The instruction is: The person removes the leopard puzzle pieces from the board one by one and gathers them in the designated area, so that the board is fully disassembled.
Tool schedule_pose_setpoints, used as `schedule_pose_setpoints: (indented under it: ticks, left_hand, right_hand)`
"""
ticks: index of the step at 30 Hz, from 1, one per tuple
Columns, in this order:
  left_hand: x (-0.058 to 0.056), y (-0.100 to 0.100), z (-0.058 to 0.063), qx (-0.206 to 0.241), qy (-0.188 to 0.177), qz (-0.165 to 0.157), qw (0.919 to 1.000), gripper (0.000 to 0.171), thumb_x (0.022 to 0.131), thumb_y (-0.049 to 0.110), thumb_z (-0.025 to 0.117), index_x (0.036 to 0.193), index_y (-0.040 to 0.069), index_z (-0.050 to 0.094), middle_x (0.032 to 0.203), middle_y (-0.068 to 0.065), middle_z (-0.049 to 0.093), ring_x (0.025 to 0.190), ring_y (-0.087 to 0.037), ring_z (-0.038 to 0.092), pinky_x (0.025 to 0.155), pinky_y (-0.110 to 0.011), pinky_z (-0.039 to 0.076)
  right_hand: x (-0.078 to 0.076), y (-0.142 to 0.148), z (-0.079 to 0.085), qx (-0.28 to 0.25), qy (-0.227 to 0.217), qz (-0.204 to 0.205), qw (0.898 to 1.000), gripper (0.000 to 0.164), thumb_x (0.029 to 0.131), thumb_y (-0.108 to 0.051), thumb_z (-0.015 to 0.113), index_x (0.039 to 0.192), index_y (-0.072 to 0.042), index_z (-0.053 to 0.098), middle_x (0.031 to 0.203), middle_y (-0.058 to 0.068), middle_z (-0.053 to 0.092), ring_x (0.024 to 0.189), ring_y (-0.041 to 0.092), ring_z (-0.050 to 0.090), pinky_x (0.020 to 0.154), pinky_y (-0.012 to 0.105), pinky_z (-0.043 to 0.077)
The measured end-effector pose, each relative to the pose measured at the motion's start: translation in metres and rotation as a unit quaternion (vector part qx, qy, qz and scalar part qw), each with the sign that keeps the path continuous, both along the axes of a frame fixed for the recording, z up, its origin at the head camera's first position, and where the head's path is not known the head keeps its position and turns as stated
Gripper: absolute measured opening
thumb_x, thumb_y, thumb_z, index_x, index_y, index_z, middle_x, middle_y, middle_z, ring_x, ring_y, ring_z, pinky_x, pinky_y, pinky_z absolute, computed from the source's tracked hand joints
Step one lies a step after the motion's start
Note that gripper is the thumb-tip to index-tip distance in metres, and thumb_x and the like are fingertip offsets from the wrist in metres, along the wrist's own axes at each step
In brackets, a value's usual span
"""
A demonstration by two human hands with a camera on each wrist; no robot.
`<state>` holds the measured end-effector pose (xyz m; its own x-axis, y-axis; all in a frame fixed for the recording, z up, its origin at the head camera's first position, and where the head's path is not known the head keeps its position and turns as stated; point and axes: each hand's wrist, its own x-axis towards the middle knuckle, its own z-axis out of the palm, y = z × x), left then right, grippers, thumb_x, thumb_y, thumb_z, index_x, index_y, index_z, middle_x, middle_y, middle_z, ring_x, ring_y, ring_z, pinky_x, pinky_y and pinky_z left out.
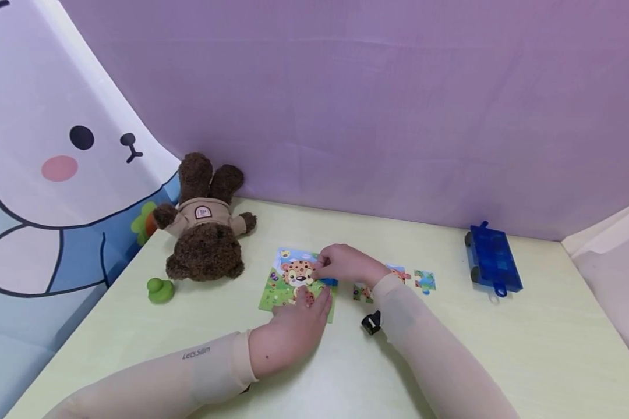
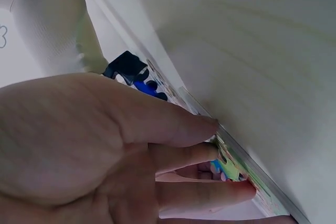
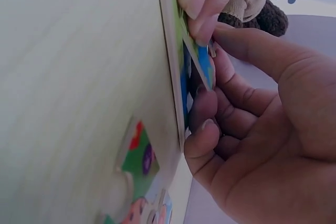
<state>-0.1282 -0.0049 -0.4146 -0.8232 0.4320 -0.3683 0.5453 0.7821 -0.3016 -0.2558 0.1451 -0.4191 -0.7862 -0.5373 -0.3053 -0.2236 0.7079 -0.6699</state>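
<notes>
A jigsaw puzzle (image 1: 270, 297) with a spotted cartoon leopard on a green and blue ground lies flat on the table. My left hand (image 1: 293, 334) rests on its lower right part, fingers fairly straight and fingertips touching the picture. At the puzzle's right side, my right hand (image 1: 348, 265) pinches a blue and green puzzle piece (image 3: 203, 61). In the right wrist view that piece is tilted up from the board, and the left fingertips (image 3: 197, 3) touch near its upper end. The fingers partly hide how the piece meets the board.
Loose puzzle pieces (image 1: 425, 281) lie right of the puzzle, some behind the right forearm. A small black object (image 1: 371, 322) sits beside that forearm. Farther right is a translucent blue wheeled case (image 1: 494, 256). A brown plush toy (image 1: 204, 250) and a green duck (image 1: 160, 291) are on the left.
</notes>
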Motion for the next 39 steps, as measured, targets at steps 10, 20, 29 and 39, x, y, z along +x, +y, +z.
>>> schedule_pose_setpoints:
  ticks: [10,20,29,39]
  left_hand:
    - [-0.001,-0.004,0.006,0.015,-0.018,-0.002,0.9997,0.071,0.107,0.018,0.063,0.170,0.026,0.031,0.180,0.010,0.022,0.157,-0.035,0.045,0.087,-0.054,0.068]
    - [0.001,-0.003,0.004,0.018,-0.010,0.006,0.9998,0.074,0.105,0.015,0.065,0.169,0.029,0.033,0.180,0.014,0.021,0.156,-0.032,0.047,0.086,-0.054,0.068]
    - [0.002,-0.003,0.004,0.032,-0.025,0.016,0.9991,0.068,0.108,0.014,0.060,0.169,0.028,0.033,0.180,0.013,0.023,0.158,-0.033,0.045,0.088,-0.058,0.067]
    - [-0.001,-0.005,0.007,0.056,-0.040,0.018,0.9974,0.066,0.108,0.014,0.058,0.169,0.024,0.034,0.179,0.010,0.025,0.157,-0.035,0.044,0.090,-0.059,0.067]
  right_hand:
    - [-0.001,0.007,-0.003,-0.037,-0.021,0.021,0.999,0.009,0.103,-0.022,0.071,0.106,-0.014,0.074,0.103,0.000,0.076,0.089,0.013,0.065,0.086,0.031,0.055]
    - [-0.005,0.015,-0.010,-0.062,-0.037,0.001,0.997,0.015,0.108,-0.021,0.061,0.109,-0.016,0.075,0.120,-0.001,0.076,0.109,0.016,0.067,0.103,0.042,0.057]
    - [-0.008,0.024,-0.011,-0.082,-0.029,-0.053,0.995,0.019,0.110,-0.026,0.059,0.114,-0.015,0.074,0.123,0.000,0.077,0.116,0.019,0.068,0.101,0.041,0.057]
    - [-0.004,0.034,0.008,-0.089,-0.012,-0.068,0.994,0.018,0.110,-0.029,0.059,0.113,-0.019,0.073,0.123,0.003,0.074,0.090,0.021,0.064,0.073,0.034,0.057]
